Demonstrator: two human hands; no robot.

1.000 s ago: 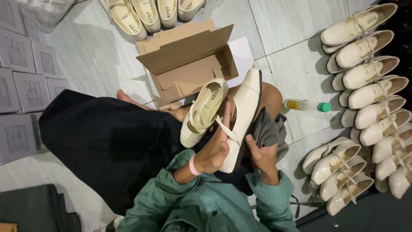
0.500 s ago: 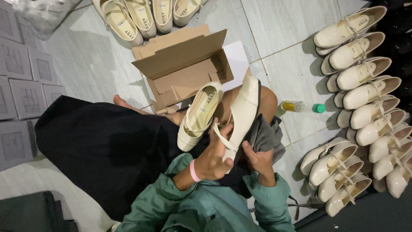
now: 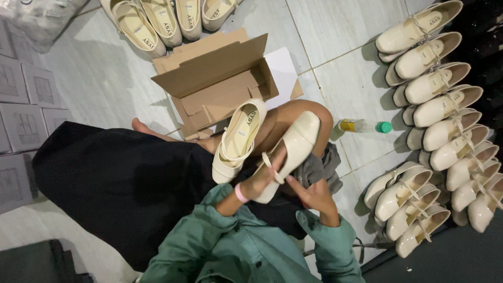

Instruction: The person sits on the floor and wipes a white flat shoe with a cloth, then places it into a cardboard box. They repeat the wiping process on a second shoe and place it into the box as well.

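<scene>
- A cream strap shoe was held over the lap, gripped by the left hand and steadied by the right hand.
- A second cream shoe was propped just left.
- It was judged light, stiff-soled and glossy-slick, best grasped midway.

The left hand grips a cream strap shoe over the lap, the right hand touching its heel end. A second cream shoe rests beside it, near an open cardboard box.

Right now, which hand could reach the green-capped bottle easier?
Probably the right hand: it sits on the bottle's side, while the left hand grips the cream shoe farther away.
</scene>
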